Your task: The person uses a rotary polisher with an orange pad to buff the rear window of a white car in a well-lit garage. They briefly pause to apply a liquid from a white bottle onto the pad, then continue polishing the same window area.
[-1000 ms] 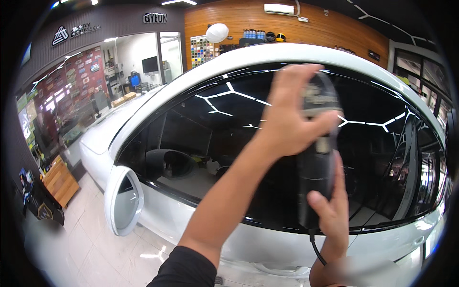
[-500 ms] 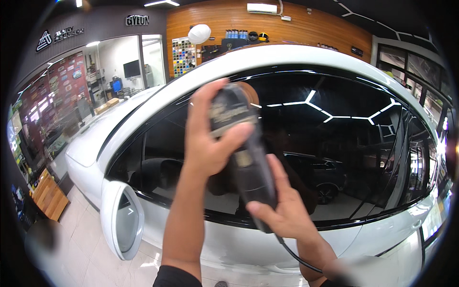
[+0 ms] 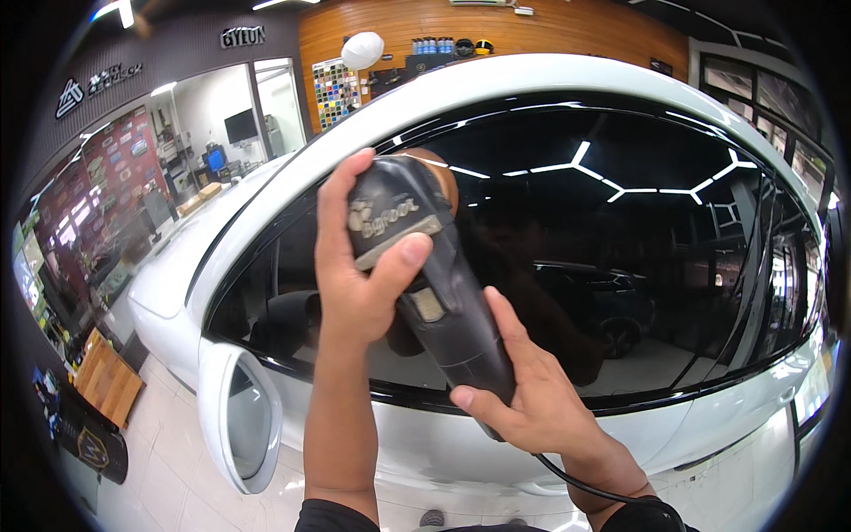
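Observation:
Both my hands are closed on a black corded polisher (image 3: 474,332), held at a slant in front of a white car's dark side window (image 3: 541,217). My left hand (image 3: 350,284) wraps around its head, thumb across the top and fingers over the far left side. Lower down, my right hand (image 3: 536,395) grips the handle end, where a black cord (image 3: 576,483) runs out over my right forearm. An orange-brown round pad (image 3: 450,186) shows at the head's right edge, facing the glass; whether it touches is mostly hidden by the polisher.
The white side mirror (image 3: 215,417) juts out left of my left forearm. Below the window runs the white door (image 3: 656,439). A wooden box-like piece (image 3: 108,381) and a black drum (image 3: 93,448) stand on the tiled floor at the left.
The polisher and both hands have moved left along the window, toward the mirror side. My view has shifted slightly, and the blur on the polisher has gone. Both grips stay the same.

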The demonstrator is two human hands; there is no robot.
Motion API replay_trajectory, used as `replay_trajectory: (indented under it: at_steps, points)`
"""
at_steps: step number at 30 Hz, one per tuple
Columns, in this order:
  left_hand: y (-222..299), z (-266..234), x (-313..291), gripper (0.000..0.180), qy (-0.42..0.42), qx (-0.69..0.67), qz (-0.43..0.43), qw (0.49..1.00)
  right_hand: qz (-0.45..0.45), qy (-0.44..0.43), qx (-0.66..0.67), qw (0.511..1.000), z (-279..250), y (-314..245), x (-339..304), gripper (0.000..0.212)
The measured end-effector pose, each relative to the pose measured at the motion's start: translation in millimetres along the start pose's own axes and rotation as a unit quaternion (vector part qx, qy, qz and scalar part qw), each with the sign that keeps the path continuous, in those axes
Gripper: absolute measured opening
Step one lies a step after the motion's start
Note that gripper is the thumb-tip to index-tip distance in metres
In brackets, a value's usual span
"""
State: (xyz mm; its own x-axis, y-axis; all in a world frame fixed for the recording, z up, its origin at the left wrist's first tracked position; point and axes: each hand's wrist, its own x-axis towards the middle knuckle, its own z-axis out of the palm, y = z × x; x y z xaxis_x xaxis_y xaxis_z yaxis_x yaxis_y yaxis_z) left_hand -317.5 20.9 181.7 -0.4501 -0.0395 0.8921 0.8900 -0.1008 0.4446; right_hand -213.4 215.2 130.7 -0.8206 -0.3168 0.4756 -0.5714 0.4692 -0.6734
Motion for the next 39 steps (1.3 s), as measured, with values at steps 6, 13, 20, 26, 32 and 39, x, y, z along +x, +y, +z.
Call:
replay_trajectory:
  at_steps: [6,13,20,26,32,39]
  points:
    - [-2,-8,-6,0.085,0.063,0.01,-0.031,0.997,0.02,-0.067,-0.02,0.997,-5,-2,10,0.097]
    - [-2,2,-5,0.093,0.079,0.03,-0.029,0.996,0.022,-0.09,-0.025,0.995,-14,0,11,0.096]
    - [1,9,-3,0.091,0.088,0.011,-0.042,0.995,-0.006,-0.072,-0.011,0.997,-17,6,8,0.095]
    - [-4,5,-6,0.09,0.087,0.006,-0.03,0.996,0.019,-0.087,-0.021,0.996,-18,-2,7,0.096]
    - [-2,-10,2,0.092,0.058,0.037,-0.034,0.997,0.034,-0.089,-0.009,0.995,-13,-11,12,0.097]
    - [0,0,3,0.089,0.013,-0.002,-0.003,1.0,0.045,-0.031,-0.034,0.998,-11,-13,-1,0.099]
